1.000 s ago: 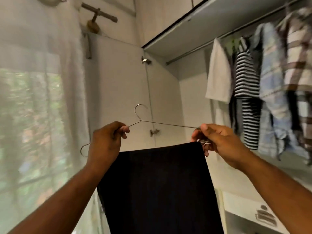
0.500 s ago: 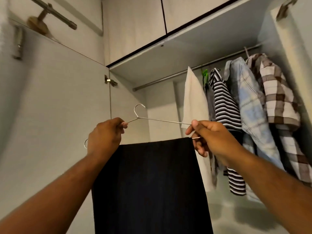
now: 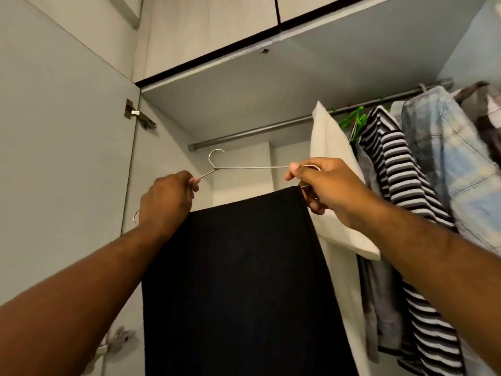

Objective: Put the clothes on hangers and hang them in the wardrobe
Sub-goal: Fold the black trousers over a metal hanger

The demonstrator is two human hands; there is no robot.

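Note:
A thin metal hanger (image 3: 252, 167) is held up in front of the open wardrobe, with a black garment (image 3: 238, 280) folded over its lower bar and hanging straight down. My left hand (image 3: 165, 202) grips the hanger's left shoulder. My right hand (image 3: 322, 188) pinches its right end between thumb and fingers. The hanger's hook (image 3: 216, 157) points up, just below the left end of the wardrobe's metal rail (image 3: 252, 132), not touching it.
On the rail's right half hang a white garment (image 3: 333, 169), a green hanger (image 3: 355, 122), a black-and-white striped top (image 3: 406, 191), a pale denim shirt (image 3: 458, 164) and a checked shirt (image 3: 488, 115). The open wardrobe door (image 3: 67, 158) stands at left, a shelf (image 3: 271, 85) above the rail.
The view has swung from the curtained window to the wardrobe interior and tilted up. Both hands have carried the hanger with the black garment up towards the rail's left end.

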